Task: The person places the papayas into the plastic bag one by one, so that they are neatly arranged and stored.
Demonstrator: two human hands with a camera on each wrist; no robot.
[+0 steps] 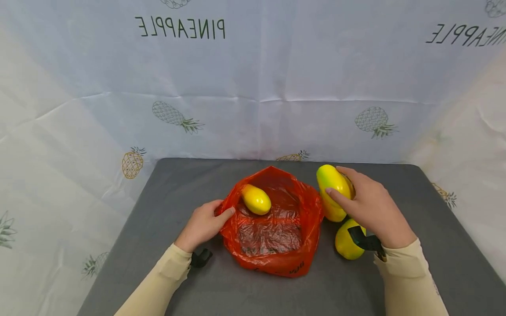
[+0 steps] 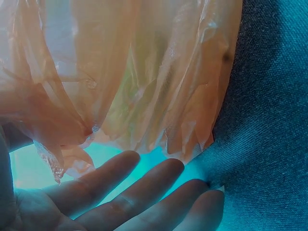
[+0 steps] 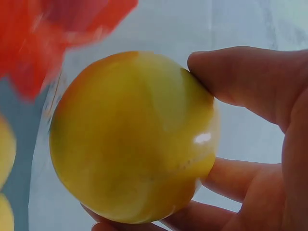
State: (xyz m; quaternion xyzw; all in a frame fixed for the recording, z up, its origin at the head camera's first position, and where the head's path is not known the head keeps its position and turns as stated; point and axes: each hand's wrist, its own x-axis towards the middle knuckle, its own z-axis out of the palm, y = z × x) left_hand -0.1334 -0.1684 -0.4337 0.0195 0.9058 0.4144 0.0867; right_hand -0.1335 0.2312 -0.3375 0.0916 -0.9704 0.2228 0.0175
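A red plastic bag stands with its mouth spread wide, one yellow mango lying inside at the left. My left hand holds the bag's left rim, thumb over the edge; in the left wrist view its other fingers stretch along the outside of the thin plastic. Just right of the bag, my right hand grips a yellow-green mango between thumb and fingers. The right wrist view shows this mango end-on, raised beside the red bag. Below it in the head view is another yellow mango.
A further yellow fruit lies on the grey table, under my right wrist and partly covered by the black wrist strap. Behind the table hangs a white cloth printed with pineapples.
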